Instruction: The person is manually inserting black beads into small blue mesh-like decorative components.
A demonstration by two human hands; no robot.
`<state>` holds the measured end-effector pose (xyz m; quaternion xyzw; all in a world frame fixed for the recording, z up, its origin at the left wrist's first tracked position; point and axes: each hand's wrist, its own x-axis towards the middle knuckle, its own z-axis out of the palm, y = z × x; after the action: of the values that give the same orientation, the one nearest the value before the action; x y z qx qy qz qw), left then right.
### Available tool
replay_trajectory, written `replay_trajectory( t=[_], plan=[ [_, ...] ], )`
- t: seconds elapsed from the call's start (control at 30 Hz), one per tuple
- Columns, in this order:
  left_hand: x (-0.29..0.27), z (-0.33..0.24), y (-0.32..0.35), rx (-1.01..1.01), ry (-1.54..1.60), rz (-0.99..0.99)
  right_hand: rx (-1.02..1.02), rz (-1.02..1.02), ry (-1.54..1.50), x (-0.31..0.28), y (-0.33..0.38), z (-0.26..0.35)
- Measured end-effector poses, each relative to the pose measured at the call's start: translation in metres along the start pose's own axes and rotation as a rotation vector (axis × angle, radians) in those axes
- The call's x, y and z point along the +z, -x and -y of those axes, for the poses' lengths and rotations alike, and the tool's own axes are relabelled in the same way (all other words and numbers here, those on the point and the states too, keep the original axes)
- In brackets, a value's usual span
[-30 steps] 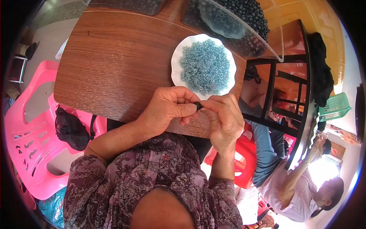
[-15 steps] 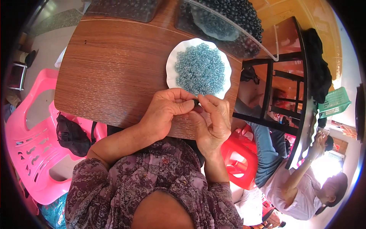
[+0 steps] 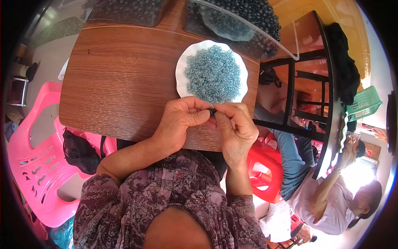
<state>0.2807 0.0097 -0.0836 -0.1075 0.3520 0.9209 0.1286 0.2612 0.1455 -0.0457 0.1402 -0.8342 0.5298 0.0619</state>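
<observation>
1. Pinching a small dark ring-shaped piece [image 3: 212, 112] between the fingertips of both hands was the step judged to be in hand; the piece was held just above the near edge of the brown wood-grain table [image 3: 120, 79].
2. The left hand [image 3: 182, 122] was closed narrowly, thumb and forefinger pressed onto the piece from the left; the right hand [image 3: 236, 128] was closed on the same piece from the right, so that the fingertips of the two hands were touching.
3. A white scalloped plate [image 3: 181, 74] heaped with small pale-blue rings [image 3: 212, 74] was set just beyond the hands, close to the knuckles.
4. Clear plastic trays of dark beads or rings [image 3: 248, 16] were placed at the far edge of the table.
5. Whether a blue ring was already seated on the dark piece could not be told, as the fingers hid it.
6. The next move was judged to call for fine fingertip pressure and steady alignment of both hands.
</observation>
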Motion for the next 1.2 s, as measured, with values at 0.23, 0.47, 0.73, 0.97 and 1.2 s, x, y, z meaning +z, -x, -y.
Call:
replay_trajectory(
  t=[0.23,0.47,0.73,0.97,1.2],
  plan=[
    [0.002,0.003,-0.001,0.074,-0.067,-0.032,0.055,0.028,0.015,-0.003,-0.003,0.004],
    [0.002,0.003,-0.001,0.106,-0.037,-0.039,-0.073,-0.012,0.124,0.003,0.0,0.0],
    [0.003,-0.004,-0.002,-0.041,0.076,-0.014,-0.372,-0.082,0.405,0.013,0.005,-0.006],
    [0.004,0.0,0.0,-0.013,0.036,-0.034,-0.432,-0.132,0.452,0.012,0.006,-0.012],
    [0.008,0.002,0.001,-0.011,0.044,-0.097,-0.445,-0.137,0.382,0.015,0.002,-0.016]
  ],
)
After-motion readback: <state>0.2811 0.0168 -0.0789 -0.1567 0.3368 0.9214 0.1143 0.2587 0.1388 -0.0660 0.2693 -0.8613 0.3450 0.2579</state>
